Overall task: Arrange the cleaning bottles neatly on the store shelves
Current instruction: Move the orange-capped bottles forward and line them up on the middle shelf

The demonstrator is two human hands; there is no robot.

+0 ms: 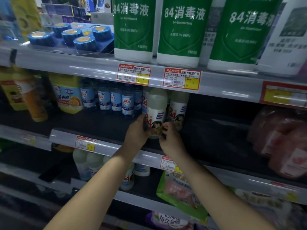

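A white "84" disinfectant bottle (pixel 157 112) stands at the front of the middle shelf (pixel 106 145). My left hand (pixel 137 131) grips its lower left side. My right hand (pixel 169 138) pinches its lower right side near the label. A second white "84" bottle (pixel 178 110) stands just right of it, touching or nearly so. A row of small blue-labelled bottles (pixel 116 102) stands to the left. Three large green "84" bottles (pixel 181 30) line the top shelf.
Blue round cleaner blocks (pixel 79 36) sit top left. A yellow degreaser bottle (pixel 69 93) and an orange bottle (pixel 35 105) stand middle left. Pink packs (pixel 282 140) lie at the right. The lower shelf has white bottles (pixel 88 163) and a green bag (pixel 179 191).
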